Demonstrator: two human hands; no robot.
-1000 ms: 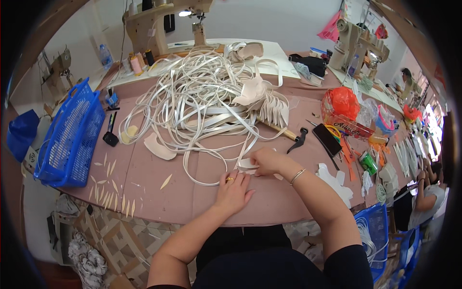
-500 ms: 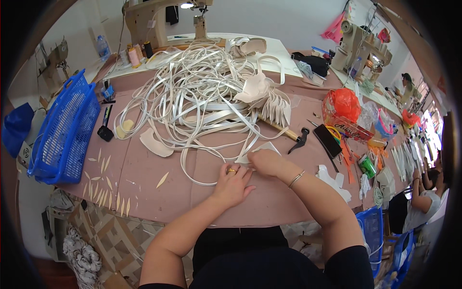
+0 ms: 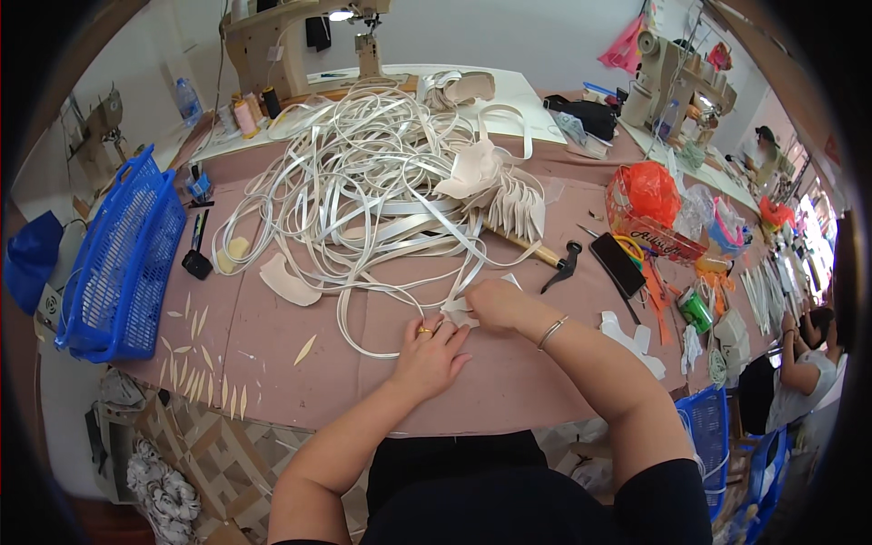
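A small white, sheet-like piece (image 3: 461,312) lies at the table's near middle, its far corner showing beyond my right hand. My left hand (image 3: 431,356) rests palm down at its near left edge, fingertips touching it, thumb spread apart, a ring on one finger. Over the piece my right hand (image 3: 498,307) is closed, fingers curled down on it; its fingertips are hidden. Just beyond my hands is a big tangle of white strap (image 3: 363,182). A cream curved cut piece (image 3: 289,280) lies left of them, and a hammer (image 3: 554,261) lies to the right.
On the left stand blue plastic baskets (image 3: 118,263), with pale leaf-shaped scraps (image 3: 195,363) nearby. At right lie a phone (image 3: 618,263), a green can (image 3: 694,311) and a box holding a red bag (image 3: 654,193). A sewing machine (image 3: 300,45) stands behind; another person (image 3: 804,363) sits far right.
My right hand has shifted slightly with the white piece, which shows more between my hands and less beyond the right one. The whole view has also shifted a little.
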